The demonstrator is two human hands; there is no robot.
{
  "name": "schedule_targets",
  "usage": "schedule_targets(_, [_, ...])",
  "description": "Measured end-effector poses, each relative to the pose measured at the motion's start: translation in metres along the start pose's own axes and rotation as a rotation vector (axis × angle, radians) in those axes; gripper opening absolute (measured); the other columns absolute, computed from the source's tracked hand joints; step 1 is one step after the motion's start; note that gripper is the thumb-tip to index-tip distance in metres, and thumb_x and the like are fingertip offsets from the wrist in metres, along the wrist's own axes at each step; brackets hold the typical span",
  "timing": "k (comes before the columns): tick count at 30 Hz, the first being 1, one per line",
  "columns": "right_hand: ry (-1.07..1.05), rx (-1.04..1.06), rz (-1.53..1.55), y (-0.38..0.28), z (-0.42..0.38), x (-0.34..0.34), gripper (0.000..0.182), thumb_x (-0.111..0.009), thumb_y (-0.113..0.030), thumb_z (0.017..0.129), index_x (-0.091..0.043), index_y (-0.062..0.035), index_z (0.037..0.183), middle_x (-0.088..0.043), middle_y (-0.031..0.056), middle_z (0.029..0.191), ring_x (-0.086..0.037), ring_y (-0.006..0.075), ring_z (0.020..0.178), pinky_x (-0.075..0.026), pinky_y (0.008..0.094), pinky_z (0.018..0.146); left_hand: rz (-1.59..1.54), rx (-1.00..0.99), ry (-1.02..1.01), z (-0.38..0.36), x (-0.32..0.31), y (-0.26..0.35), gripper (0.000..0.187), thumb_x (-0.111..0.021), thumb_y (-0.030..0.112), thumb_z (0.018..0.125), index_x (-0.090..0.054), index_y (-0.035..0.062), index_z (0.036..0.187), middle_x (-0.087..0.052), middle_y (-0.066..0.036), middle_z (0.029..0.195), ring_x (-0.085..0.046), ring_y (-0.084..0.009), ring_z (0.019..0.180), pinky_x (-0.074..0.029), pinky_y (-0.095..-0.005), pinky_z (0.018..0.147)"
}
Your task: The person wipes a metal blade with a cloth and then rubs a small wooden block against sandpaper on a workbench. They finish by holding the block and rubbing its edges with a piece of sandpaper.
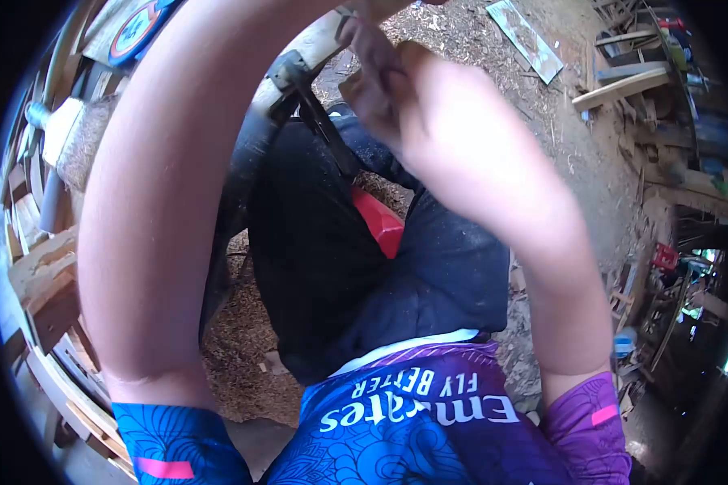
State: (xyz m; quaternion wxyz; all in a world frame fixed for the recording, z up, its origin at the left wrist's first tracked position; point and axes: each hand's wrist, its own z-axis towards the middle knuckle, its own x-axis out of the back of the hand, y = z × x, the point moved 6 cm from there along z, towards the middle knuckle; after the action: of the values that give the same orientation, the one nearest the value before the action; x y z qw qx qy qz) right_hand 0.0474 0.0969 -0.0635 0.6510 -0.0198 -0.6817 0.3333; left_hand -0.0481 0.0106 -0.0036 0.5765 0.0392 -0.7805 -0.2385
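Observation:
My left forearm (158, 202) reaches up past the top edge, so most of my left hand is cut off and its fingers do not show clearly. My right hand (380, 81) is near the top middle, blurred, its fingers curled around something brownish that I cannot make out. Just below and left of it is a dark metal bar clamp (323, 125), set at a pale wooden beam (315, 40). The clamp's red handle (378, 222) hangs between my legs, which are in dark trousers (315, 267).
A wide brush (77, 133) and a round blue-rimmed object (133, 32) lie at the left among wood pieces (48, 283). Shavings cover the ground (247, 339). A flat pale strip (526, 40) lies at the upper right, near stacked timber (623, 87).

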Motion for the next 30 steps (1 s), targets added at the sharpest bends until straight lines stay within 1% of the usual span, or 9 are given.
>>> schedule_targets(4, [0.021,-0.226,0.188,0.007,-0.063,0.01,0.023,-0.056,-0.015,0.097,-0.057,-0.0031,0.117,-0.065,0.0288,0.084,-0.069,0.0438,0.078,-0.055,0.0497,0.065,0.128,-0.139,0.189,0.0,0.002,-0.002,0.033,-0.079,0.026,0.087,-0.07,-0.0063,0.09,-0.072,-0.019,0.087,-0.069,-0.0215,0.076,-0.06,-0.0315,0.066])
schedule_targets(5, [0.038,-0.204,0.168,0.006,-0.066,0.013,0.021,-0.053,-0.014,0.099,-0.057,-0.004,0.116,-0.065,0.0278,0.082,-0.069,0.0432,0.077,-0.055,0.0504,0.065,0.01,-0.077,0.049,-0.001,0.004,-0.003,0.033,-0.077,0.026,0.088,-0.07,-0.0062,0.089,-0.071,-0.019,0.086,-0.068,-0.0204,0.074,-0.06,-0.0305,0.065])
schedule_targets(8, [-0.1,-0.234,0.117,-0.014,-0.037,0.026,0.029,-0.049,-0.013,0.1,-0.06,-0.0025,0.125,-0.068,0.0265,0.091,-0.068,0.0439,0.083,-0.053,0.048,0.073,-0.003,-0.009,0.053,-0.003,0.001,-0.002,0.033,-0.077,0.026,0.088,-0.07,-0.0064,0.089,-0.071,-0.017,0.085,-0.066,-0.0186,0.071,-0.059,-0.0305,0.063])
schedule_targets(12, [0.02,-0.19,-0.02,0.003,-0.014,0.001,0.023,-0.055,-0.017,0.097,-0.059,0.0039,0.103,-0.066,0.0276,0.073,-0.07,0.0427,0.072,-0.055,0.0527,0.061,0.177,0.182,0.176,0.01,-0.003,-0.002,0.033,-0.079,0.024,0.086,-0.069,-0.001,0.067,-0.066,-0.011,0.061,-0.062,-0.0152,0.052,-0.057,-0.0293,0.057])
schedule_targets(13, [0.061,-0.2,0.053,0.003,-0.023,0.001,0.02,-0.054,-0.016,0.097,-0.058,0.002,0.104,-0.065,0.0273,0.069,-0.069,0.0439,0.068,-0.055,0.0535,0.059,-0.042,0.056,0.215,0.003,0.001,-0.008,0.033,-0.079,0.023,0.084,-0.069,0.0009,0.061,-0.065,-0.012,0.056,-0.064,-0.0155,0.051,-0.056,-0.0289,0.056])
schedule_targets(18, [-0.076,-0.333,0.16,0.04,-0.12,0.005,0.02,-0.05,-0.005,0.095,-0.057,-0.0055,0.114,-0.064,0.0276,0.076,-0.067,0.0475,0.073,-0.05,0.0524,0.061,-0.318,0.049,0.277,0.006,0.008,-0.025,0.028,-0.076,0.02,0.082,-0.073,-0.0055,0.072,-0.069,-0.015,0.063,-0.068,-0.0182,0.055,-0.057,-0.03,0.052])
schedule_targets(21, [-0.045,-0.391,0.055,0.087,-0.166,0.004,0.018,-0.051,-0.007,0.096,-0.057,-0.0059,0.113,-0.066,0.026,0.084,-0.067,0.0463,0.08,-0.051,0.0513,0.065,-0.174,0.099,0.255,0.019,0.001,-0.032,0.025,-0.077,0.021,0.081,-0.074,-0.0033,0.074,-0.07,-0.014,0.064,-0.069,-0.0192,0.056,-0.058,-0.0306,0.053])
schedule_targets(23, [0.046,-0.417,-0.034,0.113,-0.184,0.003,0.016,-0.058,-0.011,0.094,-0.057,-0.0073,0.11,-0.07,0.021,0.088,-0.069,0.0416,0.08,-0.053,0.05,0.067,0.022,-0.043,0.456,0.027,-0.005,-0.039,0.044,-0.081,0.04,0.075,-0.072,-0.0033,0.073,-0.067,-0.016,0.063,-0.068,-0.026,0.058,-0.055,-0.0371,0.06])
schedule_targets(30, [0.019,-0.396,-0.03,0.157,-0.183,-0.046,0.011,-0.055,-0.013,0.096,-0.056,-0.0063,0.104,-0.066,0.0215,0.081,-0.066,0.0436,0.076,-0.05,0.0515,0.064,-0.12,0.028,0.426,0.023,-0.002,-0.052,0.051,-0.083,0.044,0.075,-0.071,-0.0061,0.078,-0.066,-0.012,0.064,-0.064,-0.0178,0.057,-0.052,-0.033,0.057])
